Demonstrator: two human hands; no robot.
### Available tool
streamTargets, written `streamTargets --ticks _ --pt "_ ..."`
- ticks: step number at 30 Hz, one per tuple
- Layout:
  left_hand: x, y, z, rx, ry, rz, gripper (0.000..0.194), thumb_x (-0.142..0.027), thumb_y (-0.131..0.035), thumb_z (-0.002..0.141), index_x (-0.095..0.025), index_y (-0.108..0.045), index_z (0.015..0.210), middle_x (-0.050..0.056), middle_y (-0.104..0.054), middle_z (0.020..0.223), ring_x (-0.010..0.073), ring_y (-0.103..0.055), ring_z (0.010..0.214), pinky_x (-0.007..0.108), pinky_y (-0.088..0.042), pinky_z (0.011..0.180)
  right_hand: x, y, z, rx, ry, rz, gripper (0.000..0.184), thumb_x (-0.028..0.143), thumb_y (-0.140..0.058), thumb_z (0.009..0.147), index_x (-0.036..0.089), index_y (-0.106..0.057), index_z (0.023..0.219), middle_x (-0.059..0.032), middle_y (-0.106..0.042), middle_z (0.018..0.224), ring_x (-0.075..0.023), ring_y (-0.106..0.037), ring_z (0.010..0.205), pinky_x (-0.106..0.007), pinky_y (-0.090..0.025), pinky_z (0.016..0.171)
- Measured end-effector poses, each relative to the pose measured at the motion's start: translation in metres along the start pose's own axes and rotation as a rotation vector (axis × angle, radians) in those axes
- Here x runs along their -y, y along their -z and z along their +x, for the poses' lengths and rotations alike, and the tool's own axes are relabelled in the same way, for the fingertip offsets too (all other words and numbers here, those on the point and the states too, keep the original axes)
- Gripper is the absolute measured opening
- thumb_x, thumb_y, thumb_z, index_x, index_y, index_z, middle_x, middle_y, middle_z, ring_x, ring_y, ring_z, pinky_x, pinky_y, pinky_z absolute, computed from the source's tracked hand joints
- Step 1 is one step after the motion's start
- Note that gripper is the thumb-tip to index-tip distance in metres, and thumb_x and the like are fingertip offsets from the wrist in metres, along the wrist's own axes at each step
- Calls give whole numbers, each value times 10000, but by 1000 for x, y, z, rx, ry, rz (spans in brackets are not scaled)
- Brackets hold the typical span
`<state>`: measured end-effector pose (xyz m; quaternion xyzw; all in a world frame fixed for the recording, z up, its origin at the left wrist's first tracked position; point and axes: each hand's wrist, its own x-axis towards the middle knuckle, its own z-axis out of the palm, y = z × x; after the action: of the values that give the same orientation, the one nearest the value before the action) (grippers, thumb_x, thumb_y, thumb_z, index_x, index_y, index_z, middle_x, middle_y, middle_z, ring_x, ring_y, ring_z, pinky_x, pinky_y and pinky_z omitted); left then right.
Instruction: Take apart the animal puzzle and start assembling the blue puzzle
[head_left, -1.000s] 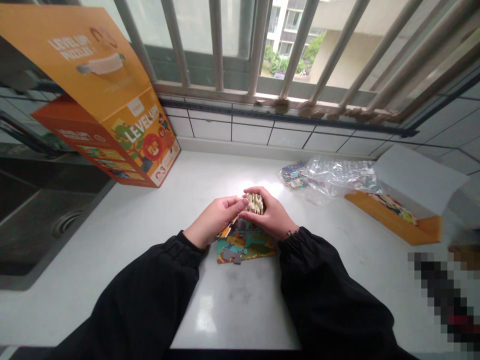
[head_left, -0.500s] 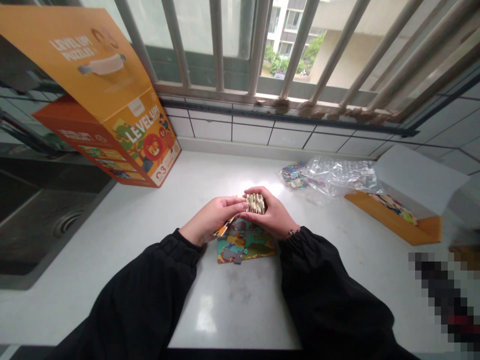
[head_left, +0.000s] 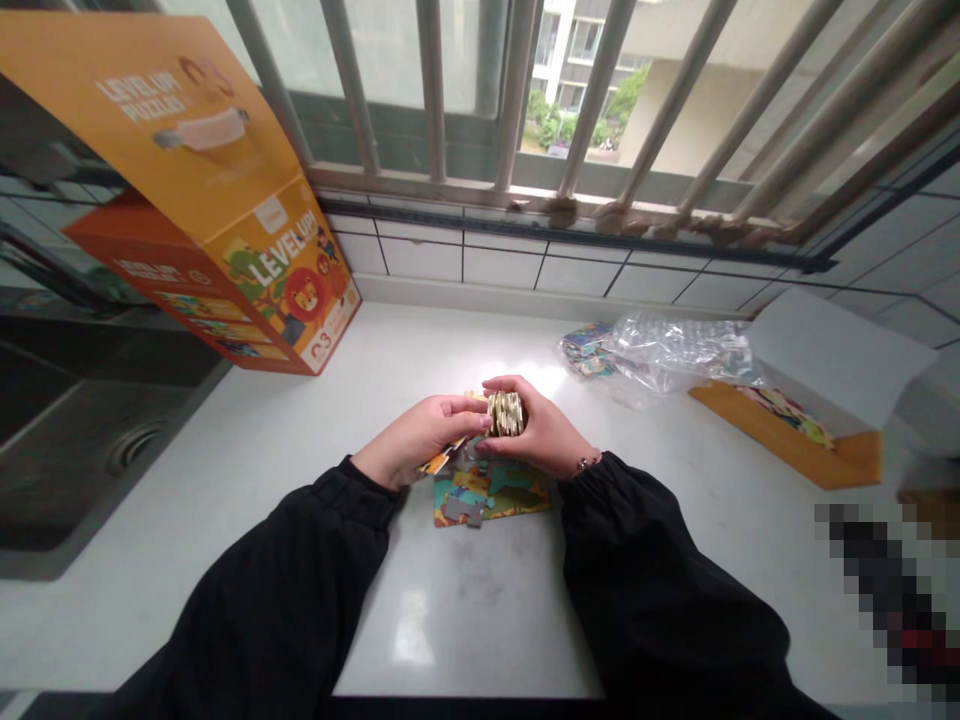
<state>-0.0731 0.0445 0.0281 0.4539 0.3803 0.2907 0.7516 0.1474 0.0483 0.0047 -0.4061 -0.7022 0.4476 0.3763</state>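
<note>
One right hand (head_left: 551, 432) gripping tan-edged cardboard stack (head_left: 507, 413) above flat multicoloured puzzle (head_left: 519, 497); left hand (head_left: 420, 432) clasping orange cardboard pieces (head_left: 442, 459) near puzzle's left edge.

stacked pieces (head_left: 506, 413) partly hidden by left grip (head_left: 427, 430) and right grip (head_left: 544, 430), too small to count. puzzle (head_left: 517, 497) upper part covered too. sink (head_left: 64, 435), orange box lid (head_left: 142, 65) cut off at left edge. right-edge item (head_left: 889, 590) pixelated, can't tell.

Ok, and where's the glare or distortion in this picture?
Head view: the white countertop glares near its front edge and beyond the right hand; the clear plastic bag glints; window bars splay outward, probably wide-angle distortion; a pixelated patch covers something at lower right.
</note>
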Motion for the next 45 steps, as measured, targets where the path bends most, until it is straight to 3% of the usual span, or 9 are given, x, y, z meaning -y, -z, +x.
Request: streamTargets --ticks 3,7,13,18,26,30,35,40,45 --pt "-2 1 -1 -2 8 29 459 -340 -940 783 -179 -818 1195 41 -774 855 152 -679 752 254 -517 693 -1 0 0 15 -17 4 793 400 -980 706 252 -604 1388 -87 -664 1349 -268 -697 1172 -455 -581 1048" --pt "-3 1 -3 -35 4 68 494 -256 -939 733 -171 -807 1202 -81 -579 602 81 -449 529 208 -344 532 -1 0 0 3 -33 -2 756 387 -945 723 237 -602 1381 -92 -665 1344 -272 -690 1189 -451 -577 1055" --pt "-2 0 1 -196 -59 71 224 -296 -771 793 -181 -812 981 -40 -617 647 90 -463 544 216 -331 516 4 1 -1 -41 -53 -7 620 351 -860 793 251 -613 1352 -61 -686 1275 -251 -699 1102 -439 -580 1007" --pt "4 4 9 -381 -153 80 179 -347 -771 785 -208 -756 896 -53 -562 590 103 -420 511 236 -290 493 5 0 -2 -122 -152 145 543 371 -822 834 272 -619 1328 -38 -703 1191 -226 -699 981 -395 -590 869" --pt "3 6 8 -449 -293 250 115 -275 -607 842 -235 -700 895 -55 -545 616 131 -442 535 259 -341 548 -7 -1 4 -323 -198 476 555 428 -879 800 274 -590 1248 -24 -693 1141 -224 -757 981 -371 -586 892" --pt "5 -2 4 -373 -372 443 155 -279 -638 879 -236 -769 950 -29 -665 762 163 -586 728 274 -438 706 0 -6 2 -225 -182 412 549 511 -868 843 271 -599 1257 -24 -715 1115 -216 -721 965 -368 -589 877" --pt "7 -10 0 -357 -449 601 115 -265 -653 933 -243 -766 928 -30 -697 823 171 -595 773 287 -426 762 6 -16 -1 -53 -164 354 559 577 -890 850 265 -643 1242 -21 -714 1102 -218 -697 1000 -375 -598 917" --pt "9 -10 0 -419 -457 562 286 -400 -701 1002 -267 -710 1255 -47 -642 775 162 -582 678 272 -421 652 7 -22 -2 46 -218 512 621 548 -948 791 289 -628 1257 -6 -717 1079 -218 -719 930 -373 -632 824" --pt "12 -6 6 -504 -456 433 448 -572 -810 945 -243 -676 1217 -39 -645 763 164 -625 701 261 -445 662 10 -23 -2 3 -234 537 545 459 -947 778 269 -664 1204 -3 -725 1046 -212 -715 938 -344 -624 810"
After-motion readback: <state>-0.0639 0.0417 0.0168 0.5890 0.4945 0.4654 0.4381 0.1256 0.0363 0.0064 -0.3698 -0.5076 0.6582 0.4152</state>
